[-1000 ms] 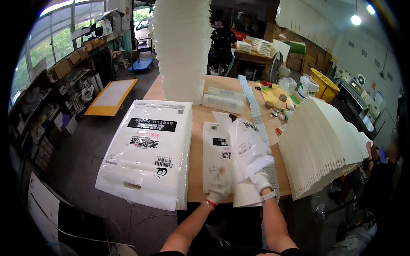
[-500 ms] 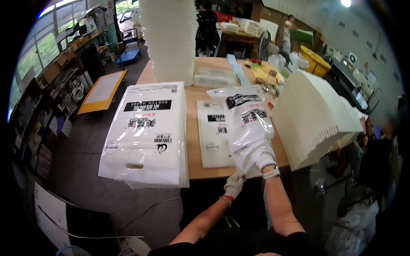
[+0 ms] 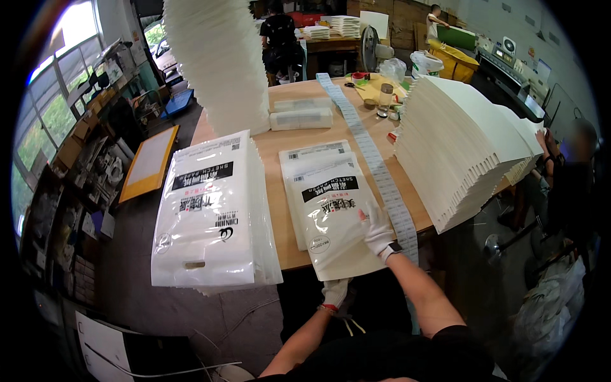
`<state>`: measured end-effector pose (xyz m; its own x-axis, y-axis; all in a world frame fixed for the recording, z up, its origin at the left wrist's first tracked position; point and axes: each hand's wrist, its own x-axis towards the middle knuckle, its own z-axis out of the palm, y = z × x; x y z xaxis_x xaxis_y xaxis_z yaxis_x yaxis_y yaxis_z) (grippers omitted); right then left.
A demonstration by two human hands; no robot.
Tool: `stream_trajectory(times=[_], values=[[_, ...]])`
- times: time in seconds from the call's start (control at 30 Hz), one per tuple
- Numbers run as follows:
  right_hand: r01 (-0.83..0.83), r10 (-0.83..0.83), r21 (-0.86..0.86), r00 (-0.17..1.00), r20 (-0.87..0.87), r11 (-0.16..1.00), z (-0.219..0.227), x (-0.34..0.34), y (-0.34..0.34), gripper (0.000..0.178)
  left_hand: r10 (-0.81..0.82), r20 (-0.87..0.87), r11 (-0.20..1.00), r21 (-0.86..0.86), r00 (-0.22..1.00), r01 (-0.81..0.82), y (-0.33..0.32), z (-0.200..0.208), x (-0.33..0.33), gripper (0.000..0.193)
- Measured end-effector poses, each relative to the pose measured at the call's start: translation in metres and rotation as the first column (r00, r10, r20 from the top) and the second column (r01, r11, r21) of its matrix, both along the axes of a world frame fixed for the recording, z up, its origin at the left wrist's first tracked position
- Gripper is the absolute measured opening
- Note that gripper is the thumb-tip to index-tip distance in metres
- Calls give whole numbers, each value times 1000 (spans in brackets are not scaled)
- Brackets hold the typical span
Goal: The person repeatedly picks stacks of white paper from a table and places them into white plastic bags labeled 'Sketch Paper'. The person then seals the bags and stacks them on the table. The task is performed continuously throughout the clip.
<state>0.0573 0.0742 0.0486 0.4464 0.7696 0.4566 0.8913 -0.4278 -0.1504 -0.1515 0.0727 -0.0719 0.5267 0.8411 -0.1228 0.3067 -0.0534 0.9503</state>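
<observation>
A printed clear-and-white plastic bag lies in front of me, with cream sheets showing at its lower right. My right hand, in a white glove, rests on the bag's right side with fingers stretched out. At the bag's near edge, my gloved left hand reaches underneath, its fingers hidden by the bag. Partly covered by this bag is another printed pack, flat on the table. To the left sits a thick pile of similar printed bags with a handle slot.
A tall white paper stack rises at the back left; a slanting stack stands right. Between them run a blue-white label strip and clear boxes. A glass jar stands farther back. A person sits at right.
The raised bag over my right hand now lies flat on the pack. My right hand has come out onto its surface; my left hand has shifted slightly left and nearer. The label strip is uncovered.
</observation>
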Motion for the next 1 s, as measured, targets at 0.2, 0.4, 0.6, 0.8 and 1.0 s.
stream_trajectory(times=[0.2, 0.4, 0.6, 0.8, 1.0], values=[[71, -89, -68, 945, -315, 995, -1, 1, -51, 57, 190, 411, 969, 70, 892, -238, 5, 43, -36, 31], [-201, 234, 121, 825, -515, 972, -19, -15, -98, 50, -63, 394, 986, 164, 917, -3, 51, 92, -78, 33], [-173, 230, 154, 649, -725, 973, -15, -31, -113, 44, 148, 559, 796, -557, 816, 238, 32, 93, -109, 51], [-278, 307, 147, 718, -625, 949, -32, -43, -150, 65, -153, 106, 955, -239, 983, 174, 23, 121, -138, 25], [60, 337, 336, -8, -941, 940, -13, -72, -167, 48, -361, -272, 896, 164, 892, 413, 4, 112, -177, 13]])
